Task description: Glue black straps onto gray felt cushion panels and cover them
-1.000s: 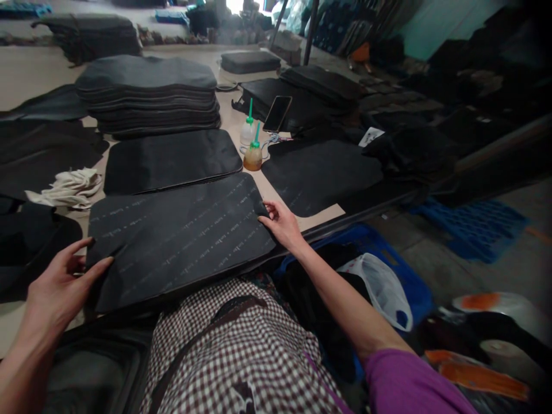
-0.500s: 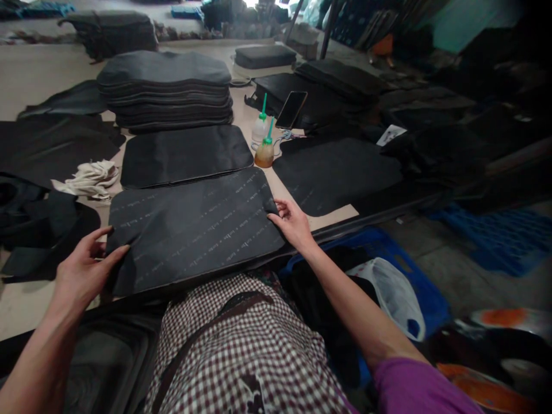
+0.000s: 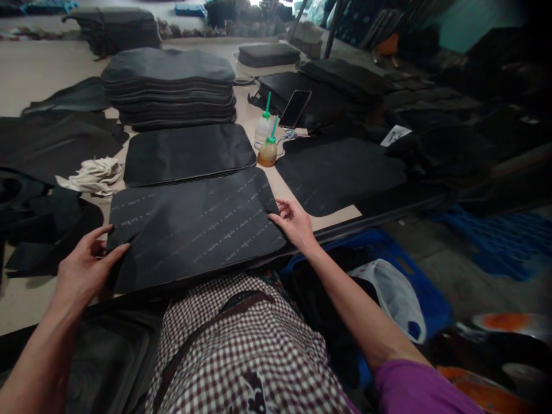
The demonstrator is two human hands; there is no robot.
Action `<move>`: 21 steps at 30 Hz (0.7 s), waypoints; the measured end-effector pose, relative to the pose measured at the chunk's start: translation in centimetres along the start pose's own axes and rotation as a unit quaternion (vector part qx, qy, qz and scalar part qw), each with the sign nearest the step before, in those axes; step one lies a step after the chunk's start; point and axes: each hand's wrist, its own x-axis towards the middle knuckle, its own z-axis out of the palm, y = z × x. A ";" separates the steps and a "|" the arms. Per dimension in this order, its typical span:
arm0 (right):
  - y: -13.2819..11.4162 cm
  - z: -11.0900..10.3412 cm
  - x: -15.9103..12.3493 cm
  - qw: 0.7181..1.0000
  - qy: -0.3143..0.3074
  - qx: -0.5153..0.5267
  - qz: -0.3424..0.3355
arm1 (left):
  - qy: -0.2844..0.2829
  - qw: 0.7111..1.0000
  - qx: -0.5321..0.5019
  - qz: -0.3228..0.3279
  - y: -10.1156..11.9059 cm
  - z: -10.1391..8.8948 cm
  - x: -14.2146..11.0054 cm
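Observation:
A flat black sheet (image 3: 198, 230) with rounded corners and slanting rows of small white print lies at the table's front edge. My left hand (image 3: 84, 261) grips its left edge, the thumb on top and the fingers at the side. At the right edge, my right hand (image 3: 293, 223) pinches the sheet between thumb and fingers. Just behind it lies a plain black sheet stack (image 3: 190, 154) of similar shape. Two squeeze bottles with green spouts stand to the right: one holds amber liquid (image 3: 267, 153), the other is a whitish bottle (image 3: 262, 127).
A tall pile of black pieces (image 3: 168, 86) stands behind. A crumpled pale cloth (image 3: 92, 175) lies left, a phone (image 3: 295, 109) leans beyond the bottles, and a large black piece (image 3: 336, 172) covers the right side. Below right is a blue crate (image 3: 388, 247) with a white plastic bag (image 3: 390, 293).
The view has shifted slightly, so the table's things appear a little further right. Both hands keep the same hold on the printed sheet.

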 end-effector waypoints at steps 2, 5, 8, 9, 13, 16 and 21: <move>0.0 0.0 -0.1 1.000 -0.001 0.004 0.001 | -0.002 1.000 -0.005 -0.003 0.0 -0.1 0.0; 0.1 0.0 -0.1 1.000 -0.003 0.008 -0.002 | -0.004 1.000 -0.002 -0.007 0.1 -0.1 -0.1; 0.2 0.1 -0.1 1.000 -0.003 0.007 -0.002 | 0.006 1.000 0.014 -0.002 0.1 0.1 0.0; 0.3 0.1 -0.1 1.000 -0.002 0.006 -0.001 | 0.011 1.000 0.017 -0.001 0.0 0.2 0.0; 0.4 0.2 0.0 1.000 -0.003 -0.005 -0.009 | 0.021 0.999 0.025 0.014 -0.4 0.5 0.0; 0.5 0.2 -0.1 1.000 -0.005 -0.021 -0.014 | 0.022 0.999 0.026 0.016 -0.6 0.6 0.0; 0.4 0.2 -0.2 0.999 -0.004 -0.036 -0.016 | 0.035 0.999 0.034 0.023 -0.7 0.7 0.1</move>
